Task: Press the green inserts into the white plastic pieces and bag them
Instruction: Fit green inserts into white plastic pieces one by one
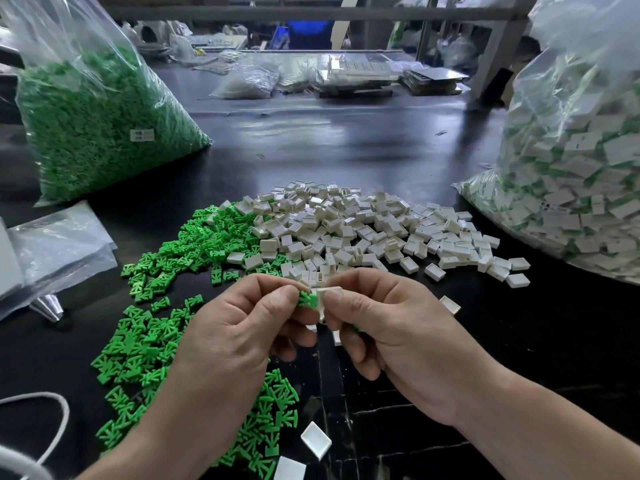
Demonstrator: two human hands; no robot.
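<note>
Head view: left hand pinches green insert; right hand pinches white piece.

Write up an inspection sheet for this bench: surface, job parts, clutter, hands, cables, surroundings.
Surface: glossy black tabletop, reflective, with parts strewn on it.
Job's things: heap of loose green plastic inserts on the left; heap of white plastic box pieces in the centre; clear bag of green inserts far left; clear bag of white-and-green pieces on the right.
Clutter: flat clear plastic bags at the left edge.
Grippers: left hand pinches one green insert; right hand pinches one white piece; the two parts meet.
Cables: white cord looped at lower left.
Surroundings: grey metal frame; stacked trays behind.
</note>
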